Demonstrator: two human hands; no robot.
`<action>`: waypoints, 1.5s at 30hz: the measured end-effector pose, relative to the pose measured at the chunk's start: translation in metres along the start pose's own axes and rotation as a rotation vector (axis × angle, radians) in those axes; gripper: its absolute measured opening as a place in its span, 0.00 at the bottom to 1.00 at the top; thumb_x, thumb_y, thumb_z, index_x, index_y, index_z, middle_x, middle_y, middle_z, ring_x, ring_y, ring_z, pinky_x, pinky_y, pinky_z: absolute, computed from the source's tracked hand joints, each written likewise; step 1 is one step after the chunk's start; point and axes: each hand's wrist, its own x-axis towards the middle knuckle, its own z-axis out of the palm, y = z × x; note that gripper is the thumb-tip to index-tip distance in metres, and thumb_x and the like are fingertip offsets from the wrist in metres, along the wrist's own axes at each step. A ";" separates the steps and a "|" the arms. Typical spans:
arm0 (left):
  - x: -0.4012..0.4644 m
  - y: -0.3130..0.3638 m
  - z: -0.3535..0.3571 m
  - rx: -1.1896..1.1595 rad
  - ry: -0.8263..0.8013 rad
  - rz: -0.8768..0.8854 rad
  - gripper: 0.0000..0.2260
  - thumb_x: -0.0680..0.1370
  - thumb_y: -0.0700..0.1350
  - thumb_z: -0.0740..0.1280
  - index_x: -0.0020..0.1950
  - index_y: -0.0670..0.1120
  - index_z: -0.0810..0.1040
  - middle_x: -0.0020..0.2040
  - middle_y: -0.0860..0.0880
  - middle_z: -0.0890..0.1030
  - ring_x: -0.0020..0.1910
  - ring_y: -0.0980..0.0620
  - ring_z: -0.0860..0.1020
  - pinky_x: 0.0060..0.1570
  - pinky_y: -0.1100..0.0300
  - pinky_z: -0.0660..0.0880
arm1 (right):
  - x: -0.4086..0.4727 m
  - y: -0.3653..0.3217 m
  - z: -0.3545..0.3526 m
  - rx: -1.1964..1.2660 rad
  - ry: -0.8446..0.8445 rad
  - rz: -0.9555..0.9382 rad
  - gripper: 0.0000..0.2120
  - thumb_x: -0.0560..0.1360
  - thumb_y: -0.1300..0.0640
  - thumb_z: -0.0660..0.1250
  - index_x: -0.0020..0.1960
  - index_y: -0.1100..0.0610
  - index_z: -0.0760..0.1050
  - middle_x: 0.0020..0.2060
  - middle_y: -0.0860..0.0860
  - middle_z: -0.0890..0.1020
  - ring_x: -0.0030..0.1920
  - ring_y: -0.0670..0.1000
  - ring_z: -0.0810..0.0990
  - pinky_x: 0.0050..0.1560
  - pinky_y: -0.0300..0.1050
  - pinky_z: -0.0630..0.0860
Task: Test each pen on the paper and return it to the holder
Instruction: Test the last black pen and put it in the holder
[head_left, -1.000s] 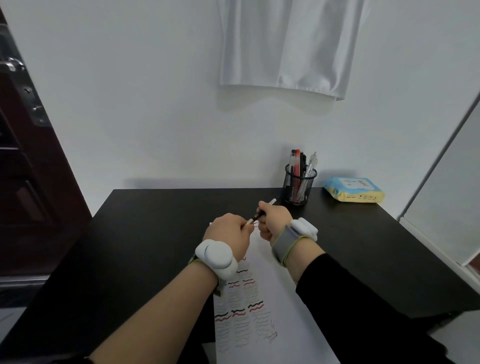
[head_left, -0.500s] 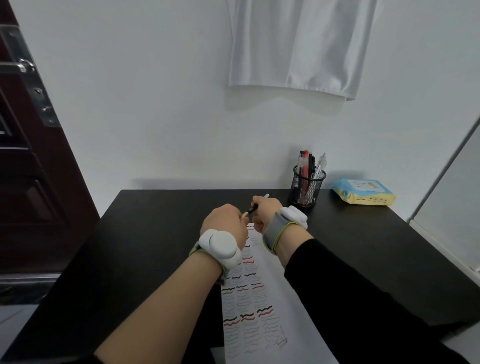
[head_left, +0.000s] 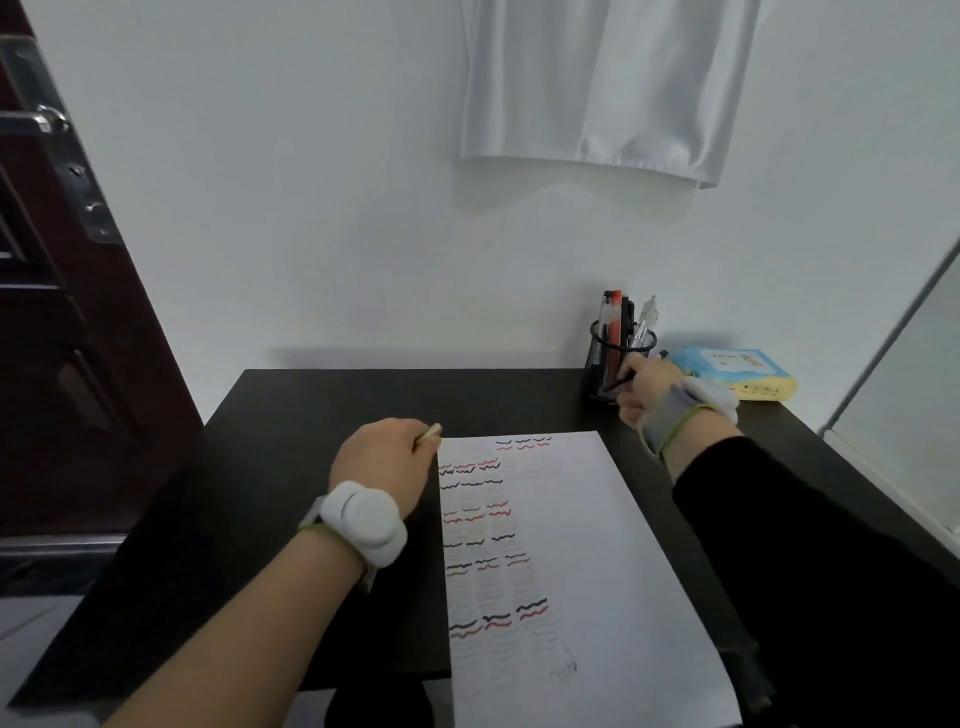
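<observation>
The black tabletop stands against a white wall, a dark door at left. On it the paper, long axis running away from the person, carries rows of red and black squiggles. At the far right corner, the mesh holder stands upright with pens. The right hand grips a dark pen just beside the holder, its long axis tilted. The left hand, farther off at the paper's left edge, pinches a pale cap
</observation>
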 end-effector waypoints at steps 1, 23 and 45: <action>0.003 -0.003 0.003 -0.045 -0.007 -0.007 0.14 0.81 0.53 0.59 0.52 0.50 0.82 0.46 0.50 0.82 0.45 0.50 0.78 0.45 0.56 0.74 | -0.004 -0.002 0.001 -0.014 -0.017 -0.022 0.16 0.80 0.59 0.55 0.33 0.54 0.60 0.13 0.47 0.61 0.12 0.44 0.55 0.18 0.27 0.54; 0.089 0.009 0.070 -0.061 -0.133 0.021 0.13 0.80 0.49 0.62 0.64 0.55 0.78 0.58 0.49 0.75 0.57 0.48 0.73 0.56 0.55 0.72 | -0.055 0.075 0.010 -0.217 -0.314 -0.611 0.06 0.73 0.67 0.71 0.45 0.57 0.81 0.35 0.53 0.82 0.26 0.49 0.73 0.28 0.38 0.71; 0.055 0.001 0.066 -0.107 0.026 0.176 0.15 0.79 0.48 0.64 0.66 0.52 0.76 0.62 0.54 0.75 0.62 0.53 0.70 0.62 0.59 0.67 | -0.051 0.076 0.014 -0.273 -0.313 -0.545 0.06 0.75 0.64 0.69 0.45 0.55 0.81 0.38 0.54 0.83 0.24 0.49 0.72 0.28 0.40 0.71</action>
